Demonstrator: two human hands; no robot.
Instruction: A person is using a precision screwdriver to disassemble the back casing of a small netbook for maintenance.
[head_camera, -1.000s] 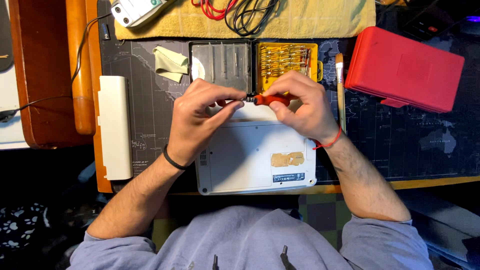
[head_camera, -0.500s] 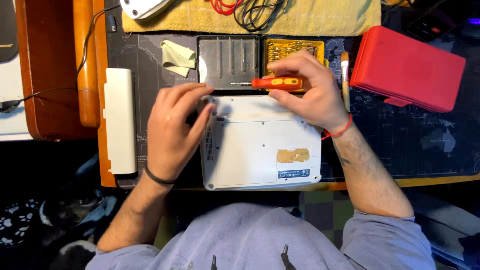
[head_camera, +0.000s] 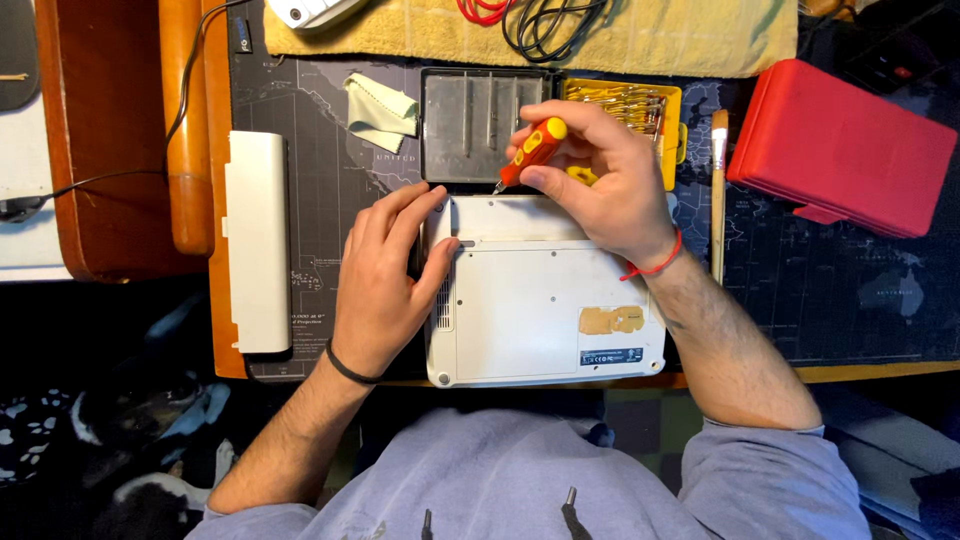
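Observation:
A small white laptop (head_camera: 545, 310) lies upside down on the dark desk mat in front of me, a tan sticker and a label on its base. My left hand (head_camera: 385, 275) rests flat on the laptop's left edge, fingers spread, thumb on the base. My right hand (head_camera: 600, 180) hovers over the laptop's far edge and grips a red and yellow screwdriver (head_camera: 530, 152), whose tip points down and left toward the far left corner.
Beyond the laptop lie an open grey tray (head_camera: 485, 120) and a yellow bit holder (head_camera: 630, 105). A red case (head_camera: 840, 145) sits at the right, a brush (head_camera: 718, 190) beside it. A long white battery block (head_camera: 258, 240) lies at the left, a folded cloth (head_camera: 380, 110) behind.
My right hand has tilted the screwdriver from lying flat to pointing tip down at the laptop's far left corner. My left hand has stayed on the left edge.

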